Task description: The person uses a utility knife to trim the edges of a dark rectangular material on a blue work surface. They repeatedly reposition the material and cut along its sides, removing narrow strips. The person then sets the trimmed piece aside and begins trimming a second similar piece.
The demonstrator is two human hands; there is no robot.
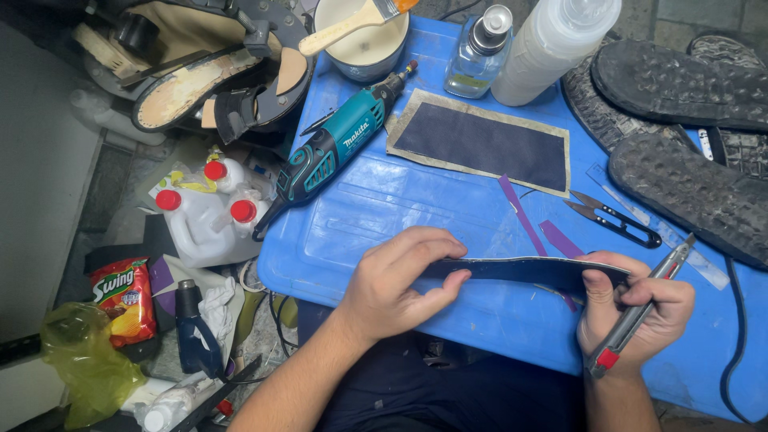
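Dark strip [520, 270] is pinched at both ends over the blue lid [384, 208]: left hand [396, 280] closes thumb and fingers on one end, right hand [636, 308] grips the other end and a knife [640, 308]. I think the blade could nick a finger if the strip slips. Two soles [680, 128], three red-capped jugs [210, 214], one grinder [336, 148], one snips [616, 220].

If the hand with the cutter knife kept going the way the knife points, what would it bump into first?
Probably the clear ruler lying on the blue lid. The right hand aims the cutter knife up and to the right, and its tip sits almost at the ruler. The black rubber sole comes next. Height above the lid is unclear.
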